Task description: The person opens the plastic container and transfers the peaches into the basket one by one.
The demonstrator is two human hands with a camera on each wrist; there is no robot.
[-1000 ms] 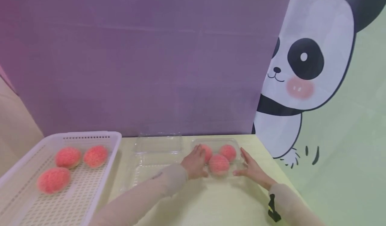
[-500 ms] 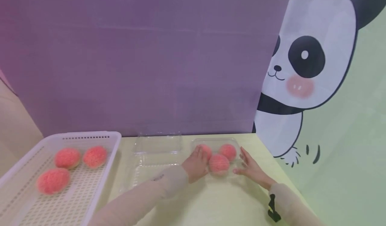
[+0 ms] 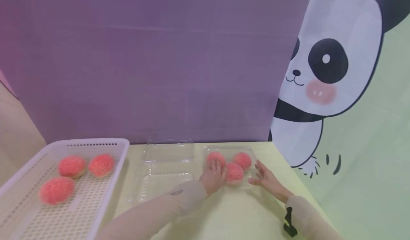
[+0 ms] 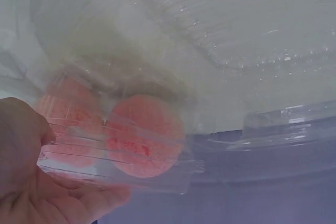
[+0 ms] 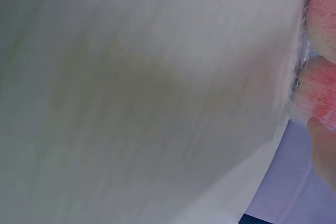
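Note:
Three round pink buns with a crumbly top, one of them a bun point(image 3: 242, 161) at the right, sit in a clear plastic clamshell box point(image 3: 229, 148). Clear plastic covers the buns in the left wrist view, where a bun point(image 4: 144, 136) shows through it. My left hand point(image 3: 213, 177) lies over the front left of the box, its fingers extended across the left bun. At the box's right side is my right hand point(image 3: 269, 183), fingers spread and loosely bent. One finger point(image 5: 323, 148) of it shows beside the box in the right wrist view.
A second clear clamshell box point(image 3: 168, 160) stands with its lid up, left of the filled one. Farther left, a white perforated basket point(image 3: 120, 161) holds three more pink buns point(image 3: 57, 191). A purple backdrop point(image 3: 160, 73) rises behind the pale table point(image 3: 224, 218).
My left hand has shifted right and a little toward me, from the box's left side onto its front left. The right hand has moved barely at all.

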